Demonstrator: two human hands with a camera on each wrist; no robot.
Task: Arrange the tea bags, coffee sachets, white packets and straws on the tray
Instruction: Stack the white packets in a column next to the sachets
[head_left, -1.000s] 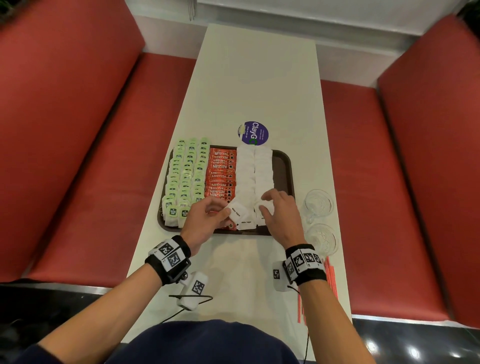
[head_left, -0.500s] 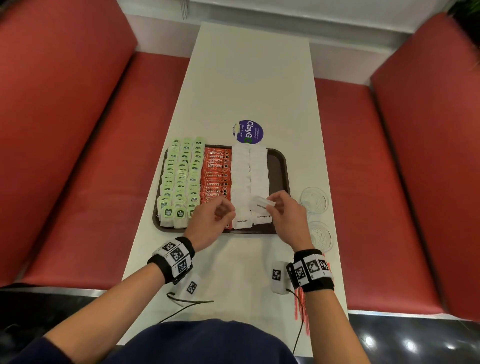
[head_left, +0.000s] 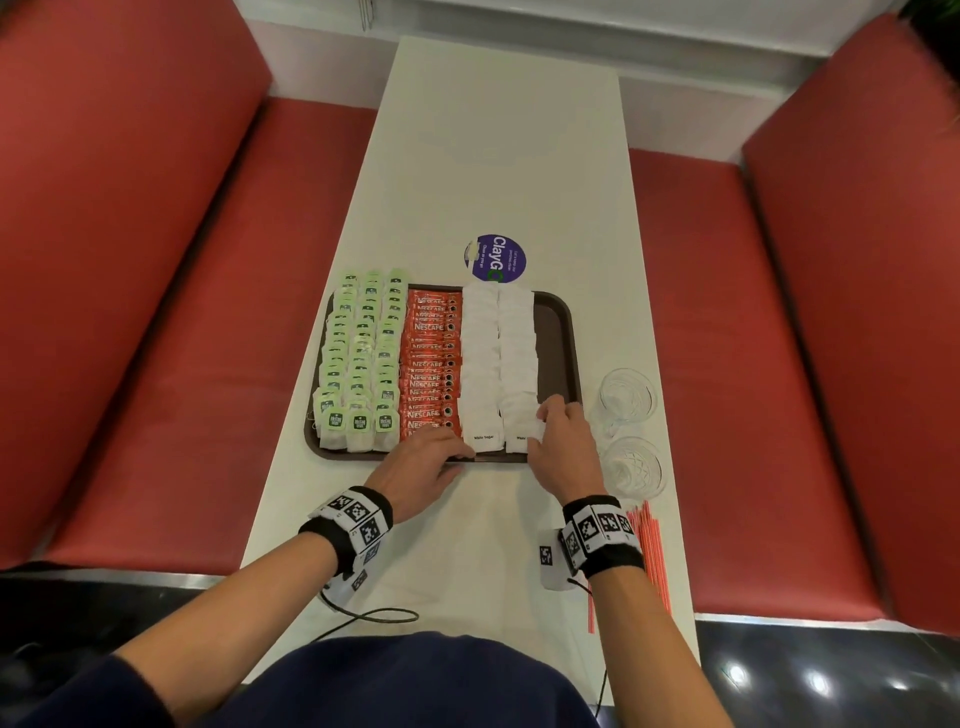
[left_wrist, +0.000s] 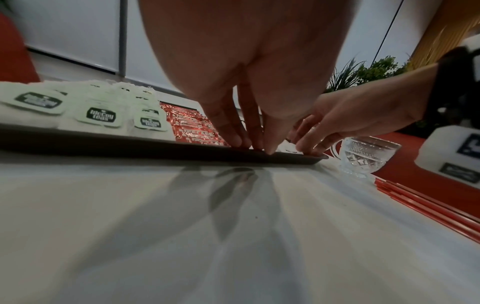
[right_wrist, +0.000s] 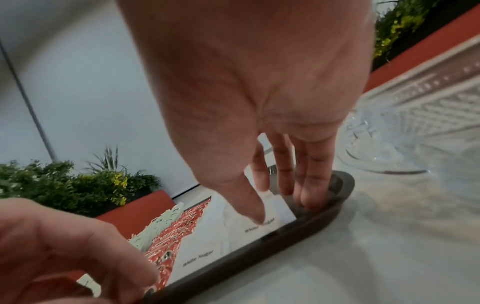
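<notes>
Right of tray (head_left: 558, 332): two glass cups (head_left: 627, 397) | straws (head_left: 649, 551) near edge | hands (head_left: 563, 447) flat, holding nothing

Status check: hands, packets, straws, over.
Left hand open, fingertips on tray near rim. Right hand open, thumb pressing white packets. Straws off tray, beside two glass cups.

White table (head_left: 498, 156) is running lengthwise between two red benches: left bench (head_left: 156, 260), right bench (head_left: 779, 312), both with padded backs. White wall (head_left: 519, 21) is closing off the far end. Dark glossy floor (head_left: 831, 675) is reflecting ceiling light spots near the right bench. Green plants (right_wrist: 78, 185) with some yellow flowers are sitting behind a red seat back in the right wrist view; a grey wall panel (left_wrist: 78, 30) is showing in the left wrist view.
</notes>
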